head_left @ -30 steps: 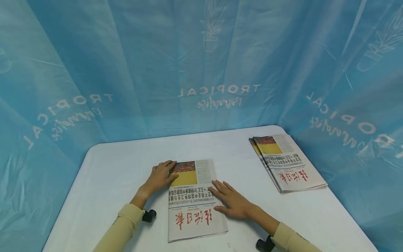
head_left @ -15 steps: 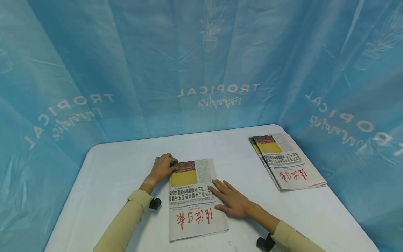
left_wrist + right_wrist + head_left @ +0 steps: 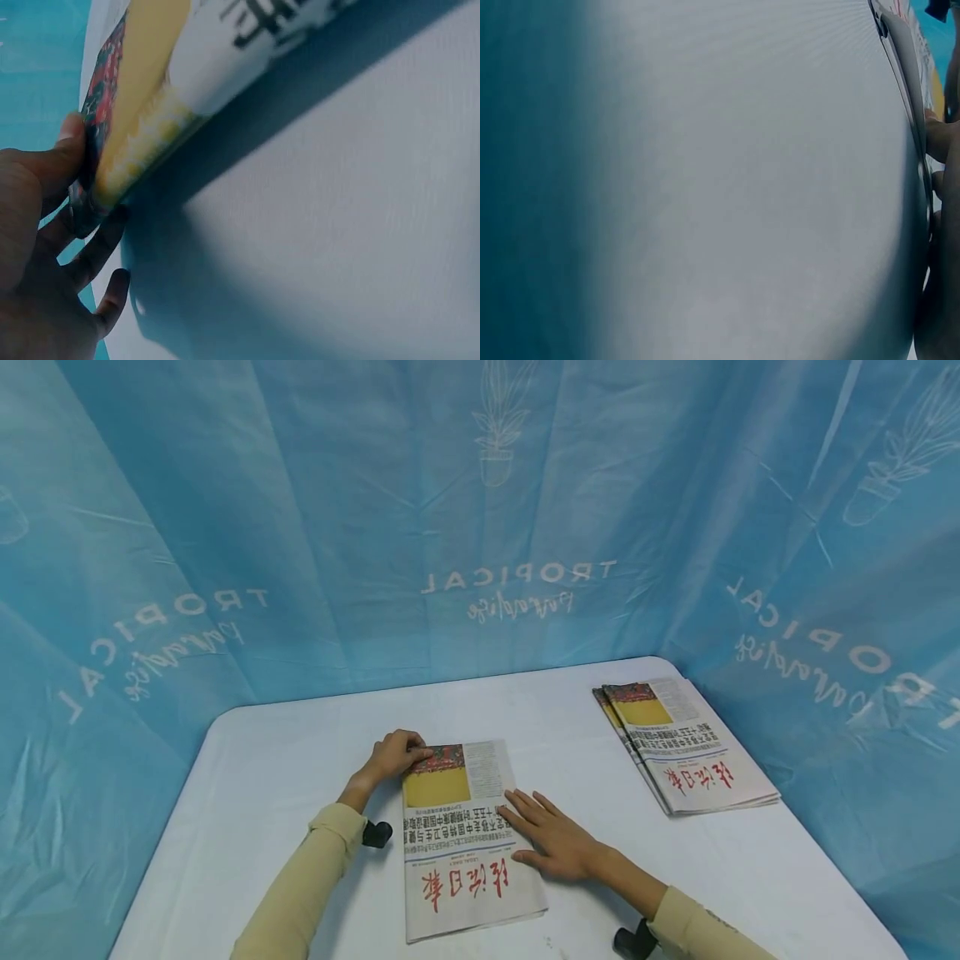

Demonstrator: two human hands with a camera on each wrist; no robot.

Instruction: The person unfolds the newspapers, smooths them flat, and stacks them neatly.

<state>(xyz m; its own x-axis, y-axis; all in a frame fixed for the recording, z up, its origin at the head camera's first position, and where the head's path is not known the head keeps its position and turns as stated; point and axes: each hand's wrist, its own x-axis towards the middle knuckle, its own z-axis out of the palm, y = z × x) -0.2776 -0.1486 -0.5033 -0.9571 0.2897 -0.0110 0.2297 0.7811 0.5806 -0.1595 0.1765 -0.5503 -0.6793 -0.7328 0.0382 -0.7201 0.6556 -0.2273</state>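
Note:
A folded newspaper [image 3: 468,906] with red characters and a yellow-and-red picture lies on the table in the head view. At its far left corner, my left hand [image 3: 392,756] pinches the paper. In the left wrist view the thumb of my left hand [image 3: 37,225] is over the corner and fingers are beneath it; that edge of the newspaper [image 3: 150,112] is lifted off the table. My right hand [image 3: 551,839] rests on the right edge with its fingers spread out straight. The right wrist view catches only part of my right hand [image 3: 941,165] at the paper's edge.
Further right on the white table [image 3: 300,735], a small stack of matching folded newspapers [image 3: 697,777] lies at a slant near the table's right edge. A blue printed curtain [image 3: 375,527] hangs behind and along both sides.
My left hand has gone from lying along the left edge to the far left corner, which it now pinches. The right hand stays in place; the newspaper has shifted very slightly.

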